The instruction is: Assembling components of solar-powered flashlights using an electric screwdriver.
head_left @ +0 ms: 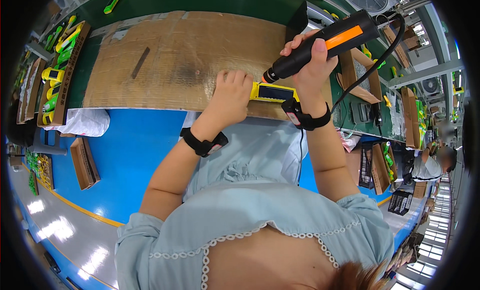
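While one yellow rectangular casing with a dark panel [275, 93] lies on brown cardboard [165, 60], my right hand [316, 69] has fingers clamped on a black, orange-striped cylindrical driver [320, 49], tip at the casing's left end. Left hand [228, 98]: fingers together there, grip hidden. I judge this casing unfinished; share already done, I cannot tell.

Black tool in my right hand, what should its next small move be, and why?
Perhaps ease the black tool onto the yellow piece, your left hand steadying it: the tip points at the piece's left end, beside that hand; whether it touches is unclear.
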Tool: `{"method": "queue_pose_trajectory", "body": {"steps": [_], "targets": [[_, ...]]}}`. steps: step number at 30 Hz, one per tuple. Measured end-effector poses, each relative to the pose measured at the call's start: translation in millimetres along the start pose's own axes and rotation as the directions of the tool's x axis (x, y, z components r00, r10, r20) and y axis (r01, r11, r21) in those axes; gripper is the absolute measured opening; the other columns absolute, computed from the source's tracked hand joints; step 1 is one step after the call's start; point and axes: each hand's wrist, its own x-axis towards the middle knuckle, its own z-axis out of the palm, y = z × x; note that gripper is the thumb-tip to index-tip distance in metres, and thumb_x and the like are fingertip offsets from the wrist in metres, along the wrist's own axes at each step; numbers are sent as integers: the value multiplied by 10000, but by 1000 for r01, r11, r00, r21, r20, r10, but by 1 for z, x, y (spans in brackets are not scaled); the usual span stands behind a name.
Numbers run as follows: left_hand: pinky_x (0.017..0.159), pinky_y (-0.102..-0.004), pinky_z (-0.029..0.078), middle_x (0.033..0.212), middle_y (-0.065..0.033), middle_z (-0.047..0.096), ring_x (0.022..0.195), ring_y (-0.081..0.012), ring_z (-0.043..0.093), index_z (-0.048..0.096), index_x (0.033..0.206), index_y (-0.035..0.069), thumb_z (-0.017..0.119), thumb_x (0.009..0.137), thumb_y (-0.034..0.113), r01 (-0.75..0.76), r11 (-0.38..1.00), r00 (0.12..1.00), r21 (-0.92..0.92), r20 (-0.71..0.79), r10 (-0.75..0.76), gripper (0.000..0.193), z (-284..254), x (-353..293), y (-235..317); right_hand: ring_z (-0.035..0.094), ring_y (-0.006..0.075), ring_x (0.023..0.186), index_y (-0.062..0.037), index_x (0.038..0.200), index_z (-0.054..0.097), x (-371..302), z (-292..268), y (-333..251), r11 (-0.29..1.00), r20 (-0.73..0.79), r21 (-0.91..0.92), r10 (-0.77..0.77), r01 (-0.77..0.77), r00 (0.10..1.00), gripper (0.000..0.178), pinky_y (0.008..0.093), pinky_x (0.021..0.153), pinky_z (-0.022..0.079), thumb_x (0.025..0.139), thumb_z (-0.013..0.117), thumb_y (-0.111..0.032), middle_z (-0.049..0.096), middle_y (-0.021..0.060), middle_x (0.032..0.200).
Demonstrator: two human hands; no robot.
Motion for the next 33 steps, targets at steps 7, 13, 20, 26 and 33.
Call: {"method": "queue_pose_trajectory", "body": {"steps": [7, 13, 20, 26, 33], "targets": [[939, -454, 324, 1102, -178, 494, 1059, -336, 469, 470, 1155, -18, 680, 633, 60, -14, 1000, 1000, 15, 23, 14, 568, 0, 6, -4, 573, 151, 565, 9, 861, 502, 1, 11, 14, 998, -18, 56, 29, -28, 999, 133, 265, 527, 468, 841, 583, -94, 574, 80, 663], [905, -440, 337, 1095, -177, 484, 1060, -337, 461, 452, 1169, -22, 695, 639, 84, -15, 999, 998, -37, 57, 17, 593, 4, 4, -9, 569, 185, 590, -5, 920, 483, -2, 10, 22, 994, 122, -65, 94, -87, 988, 234, 311, 553, 490, 857, 595, -201, 555, 100, 689], [886, -420, 348, 1091, -176, 488, 1053, -338, 464, 474, 1091, -3, 699, 644, 98, -35, 998, 990, -54, 136, 42, 511, 0, 9, -10, 556, 152, 586, 1, 911, 491, -6, 13, 31, 982, 103, -184, 55, -35, 993, 149, 275, 550, 460, 837, 578, -94, 560, 82, 675], [811, -410, 373, 994, -172, 507, 971, -337, 489, 504, 1037, -2, 693, 631, 102, 15, 1000, 986, -7, 166, -14, 460, -22, 19, 10, 588, 162, 606, 2, 914, 500, -1, -8, 5, 988, -20, 133, 79, -76, 997, 216, 281, 556, 488, 828, 625, -153, 577, 74, 701], [746, -394, 370, 925, -177, 505, 878, -329, 485, 529, 949, -31, 653, 612, 98, 81, 992, 945, 97, 309, -107, 381, -44, -12, 6, 570, 194, 604, -55, 1017, 414, 22, -17, -64, 935, 150, 353, -84, 26, 985, 601, 326, 565, 501, 708, 785, -412, 560, 79, 716]]}}
